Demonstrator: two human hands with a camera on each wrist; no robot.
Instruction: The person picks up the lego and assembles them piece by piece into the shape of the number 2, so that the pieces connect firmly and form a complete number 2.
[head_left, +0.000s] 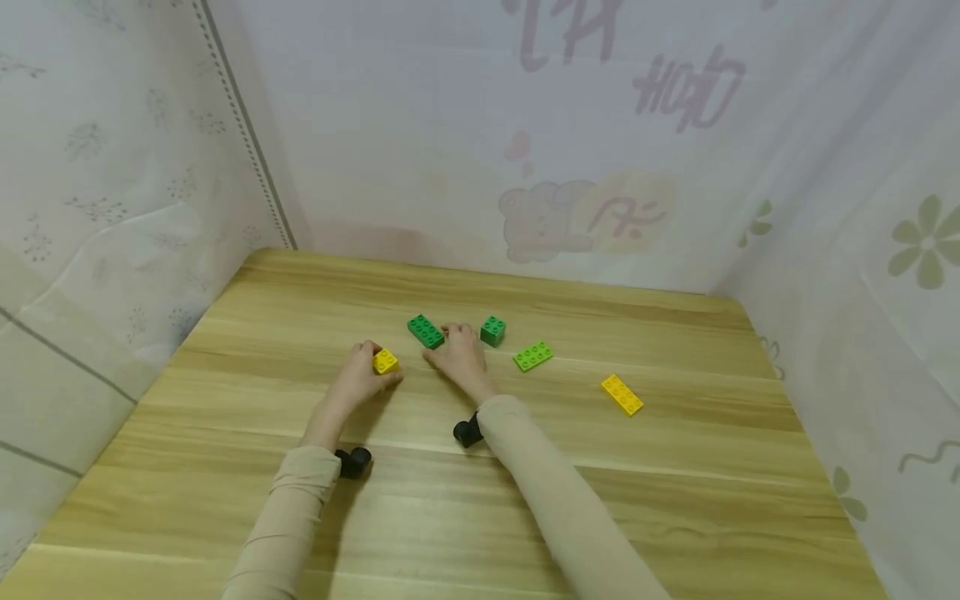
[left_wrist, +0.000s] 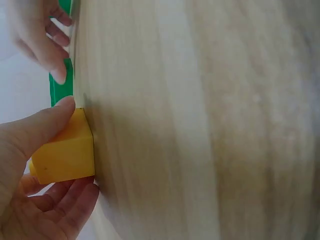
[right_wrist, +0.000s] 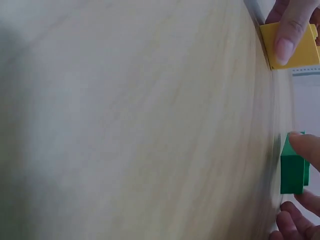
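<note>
My left hand [head_left: 358,379] pinches a square yellow building brick [head_left: 386,362] between thumb and fingers; in the left wrist view the yellow brick [left_wrist: 67,157] sits right at the tabletop. To its right, my right hand [head_left: 461,358] grips the near end of a long dark green brick [head_left: 424,331]. The right wrist view shows thumb and a finger on opposite sides of this green brick [right_wrist: 292,170], the other fingers curled beneath. Just right of the right hand's fingers stands a square green brick [head_left: 492,331].
A flat lime green brick [head_left: 533,356] lies right of the square green one. Farther right is a flat yellow-orange brick [head_left: 622,395]. All are on a wooden table [head_left: 697,467], with printed cloth [head_left: 405,150] hanging behind and at both sides.
</note>
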